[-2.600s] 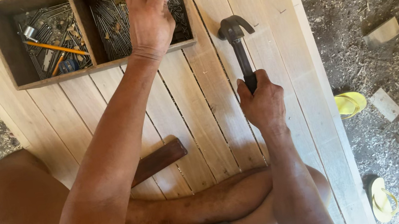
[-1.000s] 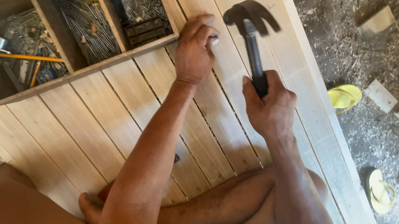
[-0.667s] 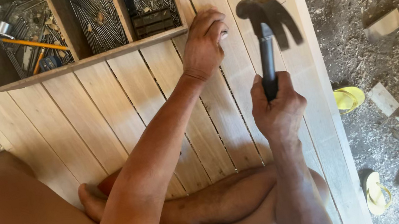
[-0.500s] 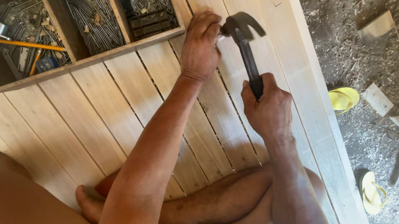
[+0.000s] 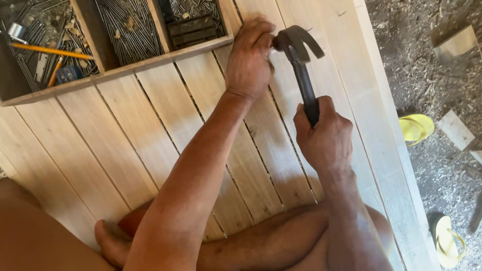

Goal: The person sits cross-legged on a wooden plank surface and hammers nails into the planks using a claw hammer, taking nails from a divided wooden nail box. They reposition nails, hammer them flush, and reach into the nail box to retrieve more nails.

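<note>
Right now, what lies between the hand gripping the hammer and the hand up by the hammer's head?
In the head view, only the dark hammer handle crossing bare pale planks separates the right hand from the left hand.

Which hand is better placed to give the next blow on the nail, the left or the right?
The right hand, probably: it grips the dark metal claw hammer by its handle, head at the left hand, whose fingers pinch at the pale wooden plank. The nail itself is hidden.

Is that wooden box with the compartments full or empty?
Partly full. The wooden box has three compartments, each holding a layer of nails; the left one also holds a yellow pencil.
</note>
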The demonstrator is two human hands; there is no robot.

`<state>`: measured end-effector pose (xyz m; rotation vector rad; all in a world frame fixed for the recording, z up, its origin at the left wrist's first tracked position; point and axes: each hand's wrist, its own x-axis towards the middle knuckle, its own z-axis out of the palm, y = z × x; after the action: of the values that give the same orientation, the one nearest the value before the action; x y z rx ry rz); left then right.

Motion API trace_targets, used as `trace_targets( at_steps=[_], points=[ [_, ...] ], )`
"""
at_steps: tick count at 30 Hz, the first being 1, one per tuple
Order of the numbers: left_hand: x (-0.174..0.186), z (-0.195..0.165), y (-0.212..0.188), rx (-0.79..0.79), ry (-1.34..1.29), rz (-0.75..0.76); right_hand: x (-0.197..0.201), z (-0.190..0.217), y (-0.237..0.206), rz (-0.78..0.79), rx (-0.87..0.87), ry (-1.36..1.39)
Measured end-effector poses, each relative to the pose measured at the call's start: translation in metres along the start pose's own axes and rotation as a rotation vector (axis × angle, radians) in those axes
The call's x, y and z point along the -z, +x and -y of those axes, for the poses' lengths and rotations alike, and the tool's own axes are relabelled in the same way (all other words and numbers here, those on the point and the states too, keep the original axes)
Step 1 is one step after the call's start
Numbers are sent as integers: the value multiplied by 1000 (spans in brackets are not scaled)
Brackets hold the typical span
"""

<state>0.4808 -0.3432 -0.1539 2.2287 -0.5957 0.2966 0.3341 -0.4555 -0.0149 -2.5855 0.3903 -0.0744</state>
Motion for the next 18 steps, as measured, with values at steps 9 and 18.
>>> trace_targets(
  at_steps=[9, 18],
  points=[
    [5, 1, 1, 42, -132, 17, 1, 3, -3, -171, 5, 58],
    [32, -19, -4, 90, -54, 88, -1, -3, 7, -10, -120, 33]
  ],
)
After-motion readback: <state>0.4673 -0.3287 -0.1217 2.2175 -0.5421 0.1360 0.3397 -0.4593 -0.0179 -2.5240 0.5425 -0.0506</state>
